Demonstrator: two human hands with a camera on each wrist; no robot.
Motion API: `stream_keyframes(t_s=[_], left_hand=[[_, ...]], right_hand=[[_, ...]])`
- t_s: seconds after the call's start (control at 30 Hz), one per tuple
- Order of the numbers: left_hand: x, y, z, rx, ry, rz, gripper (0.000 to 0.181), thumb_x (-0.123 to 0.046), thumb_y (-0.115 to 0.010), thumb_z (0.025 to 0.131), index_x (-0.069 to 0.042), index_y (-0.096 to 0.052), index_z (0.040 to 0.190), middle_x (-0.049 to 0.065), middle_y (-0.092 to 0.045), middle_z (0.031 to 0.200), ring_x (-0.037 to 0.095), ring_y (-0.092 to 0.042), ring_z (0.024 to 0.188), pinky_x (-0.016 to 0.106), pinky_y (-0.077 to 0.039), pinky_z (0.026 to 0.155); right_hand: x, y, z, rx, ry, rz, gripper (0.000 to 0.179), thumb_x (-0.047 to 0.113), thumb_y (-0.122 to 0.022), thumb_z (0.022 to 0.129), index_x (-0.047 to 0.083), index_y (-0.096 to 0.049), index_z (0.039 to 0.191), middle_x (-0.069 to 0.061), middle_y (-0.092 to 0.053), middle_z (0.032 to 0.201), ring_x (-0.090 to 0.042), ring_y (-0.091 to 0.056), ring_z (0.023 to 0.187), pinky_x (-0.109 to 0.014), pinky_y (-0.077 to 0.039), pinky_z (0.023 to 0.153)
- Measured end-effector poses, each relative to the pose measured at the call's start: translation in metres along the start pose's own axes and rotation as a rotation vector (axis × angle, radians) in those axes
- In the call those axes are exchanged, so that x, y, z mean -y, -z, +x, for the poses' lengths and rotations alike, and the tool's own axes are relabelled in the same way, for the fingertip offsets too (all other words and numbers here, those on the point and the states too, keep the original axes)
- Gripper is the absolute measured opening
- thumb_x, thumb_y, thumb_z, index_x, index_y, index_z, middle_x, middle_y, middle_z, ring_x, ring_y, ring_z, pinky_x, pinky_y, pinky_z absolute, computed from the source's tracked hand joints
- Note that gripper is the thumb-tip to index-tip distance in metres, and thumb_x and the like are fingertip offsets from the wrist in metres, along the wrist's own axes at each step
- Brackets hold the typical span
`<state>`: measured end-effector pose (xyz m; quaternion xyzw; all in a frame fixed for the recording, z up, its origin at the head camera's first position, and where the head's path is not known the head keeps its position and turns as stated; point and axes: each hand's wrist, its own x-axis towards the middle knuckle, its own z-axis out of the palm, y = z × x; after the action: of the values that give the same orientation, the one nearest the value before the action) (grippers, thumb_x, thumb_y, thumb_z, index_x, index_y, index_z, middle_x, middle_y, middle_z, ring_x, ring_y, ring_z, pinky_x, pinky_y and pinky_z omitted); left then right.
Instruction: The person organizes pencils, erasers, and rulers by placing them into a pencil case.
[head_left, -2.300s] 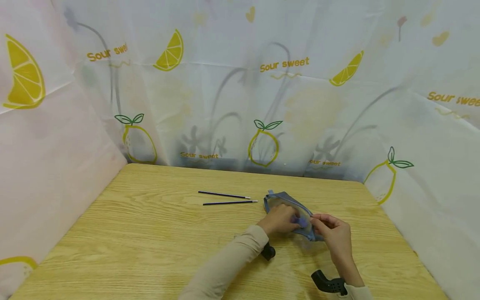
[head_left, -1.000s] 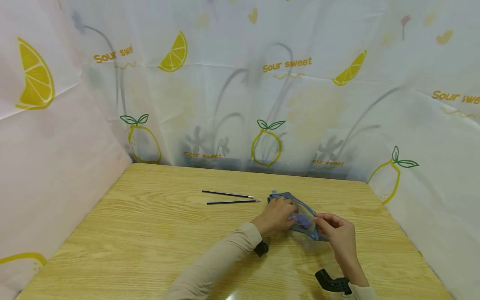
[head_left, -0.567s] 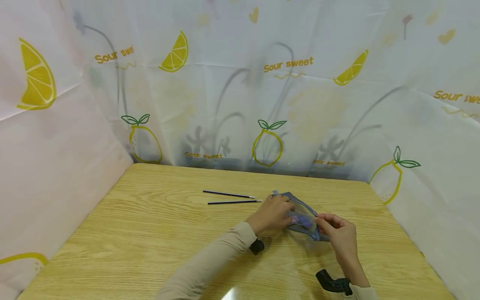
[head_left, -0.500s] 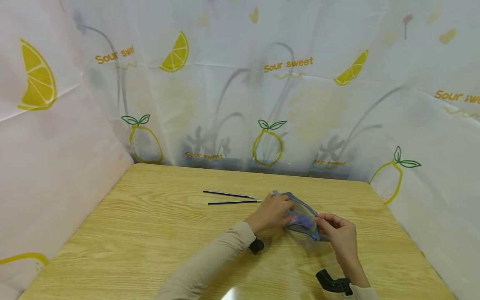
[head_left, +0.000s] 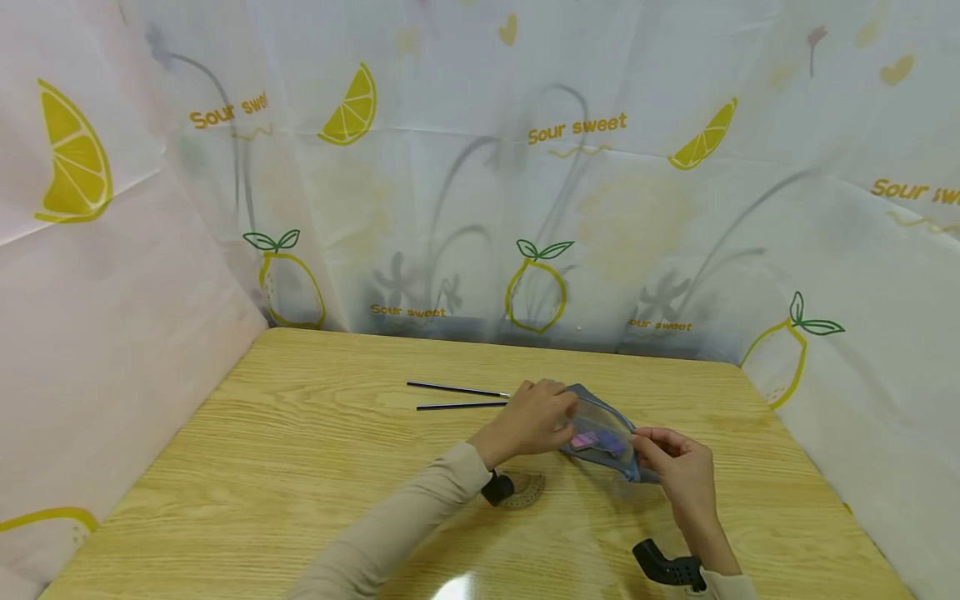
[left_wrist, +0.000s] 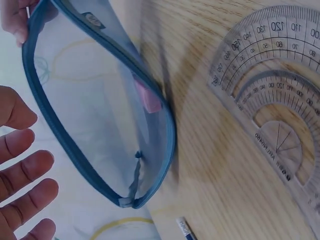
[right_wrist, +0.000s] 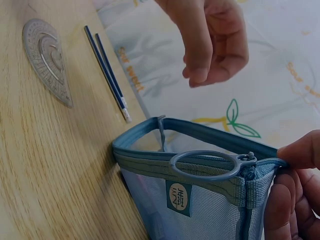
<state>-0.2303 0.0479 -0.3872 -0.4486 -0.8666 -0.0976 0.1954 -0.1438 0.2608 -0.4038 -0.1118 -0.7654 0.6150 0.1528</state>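
A blue-grey mesh zip pouch point(head_left: 603, 417) stands with its mouth unzipped on the table. My right hand point(head_left: 678, 467) pinches one end of its rim between thumb and fingers, beside the zip's ring pull point(right_wrist: 205, 165). My left hand point(head_left: 528, 421) is at the other side of the mouth, apart from the rim, fingers loosely bent and holding nothing; its separate fingers point(left_wrist: 30, 170) show in the left wrist view. A pink eraser-like block point(left_wrist: 148, 97) shows through the pouch wall. Purple and pink items point(head_left: 600, 442) lie inside; their kind is unclear.
Two dark pencils point(head_left: 453, 388) with white ends lie left of the pouch, partly behind my left hand. A clear protractor point(right_wrist: 47, 57) lies flat on the wooden table point(head_left: 247, 475), nearer me. A lemon-printed cloth point(head_left: 450, 192) hangs behind and at the sides.
My left hand has drawn out of the pouch and moved left, uncovering the pink item and more of the protractor. My right hand keeps its pinch on the rim.
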Motion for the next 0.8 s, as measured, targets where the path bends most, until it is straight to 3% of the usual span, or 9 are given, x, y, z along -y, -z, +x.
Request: stream_keyframes(t_s=[0.23,0.53,0.8], left_hand=[[0.001,0.010,-0.008,-0.015,-0.010,0.002,0.011,-0.028,-0.065,0.089,-0.021,-0.057,0.086,-0.008,-0.056,0.084,0.011,-0.052,0.073,0.031,-0.043,0.067],[0.002,0.028,-0.025,0.006,-0.021,-0.035,0.011,-0.029,-0.062,0.093,-0.021,-0.057,0.087,-0.009,-0.054,0.083,0.011,-0.049,0.074,0.031,-0.040,0.069],[0.005,0.040,-0.042,0.018,-0.002,-0.049,0.008,-0.025,-0.063,0.090,-0.020,-0.058,0.087,-0.009,-0.053,0.084,0.011,-0.047,0.075,0.031,-0.038,0.070]], right_hand=[[0.001,0.000,0.000,0.003,-0.022,0.001,0.025,0.008,-0.072,0.088,-0.011,-0.068,0.103,-0.001,-0.070,0.081,-0.012,-0.065,0.068,-0.026,-0.055,0.062],[0.003,0.000,0.000,0.010,-0.029,0.003,0.026,0.009,-0.073,0.087,-0.011,-0.068,0.103,-0.011,-0.070,0.086,-0.014,-0.065,0.067,-0.027,-0.055,0.062],[0.003,0.001,0.001,0.007,-0.032,-0.012,0.027,0.009,-0.073,0.087,-0.011,-0.068,0.103,-0.003,-0.070,0.082,-0.013,-0.065,0.068,-0.026,-0.055,0.062]])
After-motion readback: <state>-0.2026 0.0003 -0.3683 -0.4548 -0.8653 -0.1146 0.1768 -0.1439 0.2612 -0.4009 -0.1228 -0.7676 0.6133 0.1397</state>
